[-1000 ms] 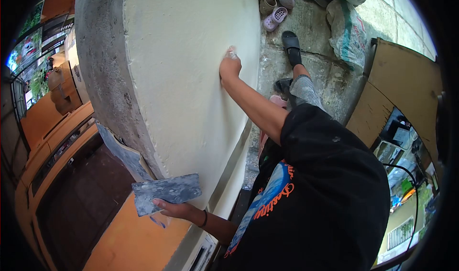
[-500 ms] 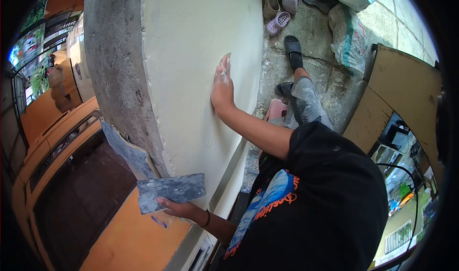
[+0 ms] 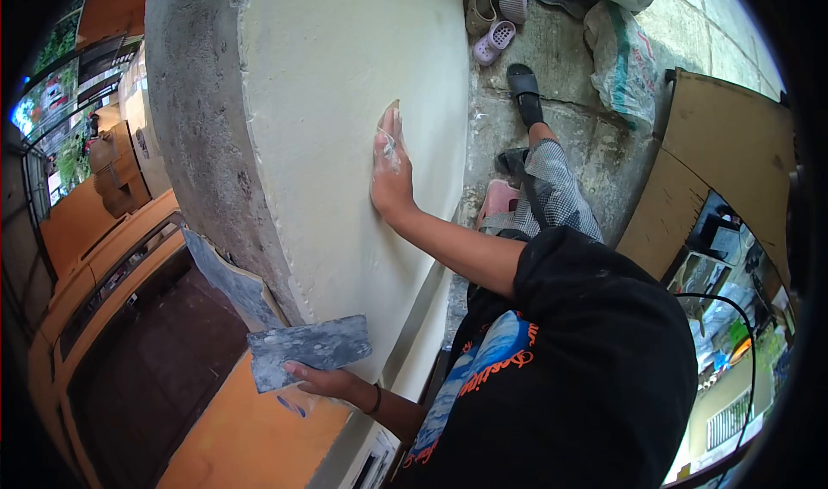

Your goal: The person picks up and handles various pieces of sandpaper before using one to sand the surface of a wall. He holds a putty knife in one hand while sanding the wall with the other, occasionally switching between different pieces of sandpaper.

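My right hand [image 3: 392, 166] lies against the cream-painted wall [image 3: 332, 66], fingers stretched out and pointing up in the view. White dust coats the fingers; the palm side is hidden. Lower down, my left hand [image 3: 323, 380] grips a dusty blue-grey sheet that looks like sandpaper [image 3: 310, 347]. The thumb rests on its visible face, and the fingers are mostly hidden behind it. Just beyond, a second, larger grey sheet [image 3: 228, 273] leans at the wall's rough concrete edge [image 3: 200, 109].
Clogs [image 3: 494, 42], other footwear and a white sack [image 3: 623, 66] lie on the concrete floor. My sandalled foot [image 3: 524, 88] stands beside the wall. Brown cardboard [image 3: 733, 144] is at the right. An orange panel with a dark opening [image 3: 155, 334] is at the lower left.
The view has shifted slightly, so the surroundings sit a little further left. My right hand stays on about the same patch of wall, and my left hand still holds the sandpaper.
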Motion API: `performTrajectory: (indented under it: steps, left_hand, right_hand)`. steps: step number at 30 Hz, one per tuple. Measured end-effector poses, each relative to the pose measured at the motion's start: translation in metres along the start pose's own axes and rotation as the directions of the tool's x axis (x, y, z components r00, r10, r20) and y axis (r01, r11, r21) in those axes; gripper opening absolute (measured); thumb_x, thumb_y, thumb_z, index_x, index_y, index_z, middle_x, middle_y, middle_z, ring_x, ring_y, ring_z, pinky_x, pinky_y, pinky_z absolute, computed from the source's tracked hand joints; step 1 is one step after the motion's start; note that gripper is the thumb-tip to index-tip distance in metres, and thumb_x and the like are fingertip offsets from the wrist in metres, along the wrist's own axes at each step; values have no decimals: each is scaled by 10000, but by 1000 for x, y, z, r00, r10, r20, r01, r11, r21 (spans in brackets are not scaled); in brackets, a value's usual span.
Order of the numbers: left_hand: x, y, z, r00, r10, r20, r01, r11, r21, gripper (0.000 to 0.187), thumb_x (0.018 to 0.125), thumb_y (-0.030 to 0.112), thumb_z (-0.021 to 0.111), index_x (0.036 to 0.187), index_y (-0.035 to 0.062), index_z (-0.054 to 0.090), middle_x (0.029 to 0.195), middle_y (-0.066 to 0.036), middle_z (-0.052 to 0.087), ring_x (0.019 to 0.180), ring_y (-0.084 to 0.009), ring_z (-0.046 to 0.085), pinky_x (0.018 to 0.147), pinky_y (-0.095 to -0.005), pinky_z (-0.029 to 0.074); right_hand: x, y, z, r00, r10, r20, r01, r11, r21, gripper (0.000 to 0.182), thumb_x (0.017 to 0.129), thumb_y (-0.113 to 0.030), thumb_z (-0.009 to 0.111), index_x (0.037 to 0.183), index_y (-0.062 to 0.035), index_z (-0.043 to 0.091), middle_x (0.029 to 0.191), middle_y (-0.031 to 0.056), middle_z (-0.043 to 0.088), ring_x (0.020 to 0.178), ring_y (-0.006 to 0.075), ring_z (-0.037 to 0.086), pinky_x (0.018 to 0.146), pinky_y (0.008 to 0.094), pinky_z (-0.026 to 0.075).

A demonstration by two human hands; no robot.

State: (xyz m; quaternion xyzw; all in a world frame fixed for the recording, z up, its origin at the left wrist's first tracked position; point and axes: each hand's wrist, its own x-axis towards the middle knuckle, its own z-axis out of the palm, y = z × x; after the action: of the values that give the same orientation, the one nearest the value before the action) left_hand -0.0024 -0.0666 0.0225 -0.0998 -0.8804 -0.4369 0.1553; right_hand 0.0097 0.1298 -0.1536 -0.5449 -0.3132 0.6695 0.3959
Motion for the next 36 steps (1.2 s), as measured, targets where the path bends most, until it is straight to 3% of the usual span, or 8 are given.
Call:
performTrajectory:
  steps: [8, 11, 15, 18, 21, 23, 25, 36]
  left_hand:
    - [-1, 2, -2, 1000, 8, 4, -8, 1000, 16, 684, 914, 445, 453, 1129, -203, 421, 1153, -257, 494, 1037, -277, 529, 881, -351, 448]
    - [-4, 6, 3, 999, -40, -2, 40, 999, 26, 687, 913, 447, 455, 1121, -207, 422, 1139, -255, 503, 1017, -275, 540, 863, -347, 458]
    - [3, -8, -4, 1000, -23, 19, 24, 999, -30, 696, 912, 452, 457, 1113, -213, 422, 1125, -255, 511, 992, -274, 550, 842, -343, 468]
    - [-1, 1, 1, 1000, 22, -4, -22, 999, 29, 704, 910, 460, 455, 1111, -214, 422, 1116, -253, 515, 985, -275, 553, 831, -341, 472]
    - [-9, 19, 9, 1000, 4, -11, -3, 997, 74, 718, 905, 470, 459, 1106, -218, 423, 1110, -252, 520, 973, -274, 558, 813, -339, 479]
    - [-1, 1, 2, 1000, -7, 3, 7, 999, 35, 723, 903, 473, 462, 1105, -221, 421, 1110, -251, 522, 970, -274, 560, 806, -338, 482]
    - [3, -3, -4, 1000, -17, 22, 17, 1000, 23, 729, 901, 476, 464, 1104, -223, 419, 1109, -250, 525, 967, -274, 562, 800, -337, 484]
    - [1, -5, -3, 999, -26, -25, 28, 997, 74, 698, 915, 458, 444, 1093, -217, 433, 1095, -257, 530, 957, -278, 567, 802, -345, 488]
  right_hand:
    - [132, 4, -20, 776, 629, 57, -617, 736, 280, 485, 970, -319, 321, 1357, -27, 332, 1403, 177, 327, 1332, 275, 256, 1083, 325, 227]
    - [35, 1, 4, 993, -40, -110, 40, 999, -7, 490, 973, -320, 312, 1360, -18, 318, 1427, 188, 269, 1346, 289, 210, 1100, 342, 185]
    - [48, 6, -1, 990, -74, -124, 79, 996, 40, 503, 971, -338, 319, 1366, -27, 308, 1442, 167, 248, 1354, 282, 183, 1103, 337, 170]
    - [143, 9, -15, 881, 441, -171, -432, 897, 92, 454, 956, -345, 374, 1124, 39, 548, 1082, 201, 604, 996, 340, 577, 840, 369, 438]
    - [147, -6, -14, 824, 551, -135, -518, 828, 215, 446, 962, -322, 358, 1211, 22, 496, 1204, 221, 530, 1137, 327, 501, 934, 349, 394]
    - [83, 0, 7, 966, -13, -258, 11, 1000, -9, 459, 972, -303, 322, 1316, -6, 390, 1356, 220, 376, 1284, 300, 345, 1043, 334, 292]
    - [16, -13, 1, 994, -102, -27, 102, 994, -26, 481, 978, -303, 292, 1378, -37, 284, 1448, 180, 217, 1354, 270, 190, 1100, 337, 180]
    - [125, -17, -1, 951, 281, -127, -259, 951, 167, 488, 961, -326, 350, 1328, -4, 370, 1369, 165, 388, 1275, 271, 364, 1031, 305, 303]
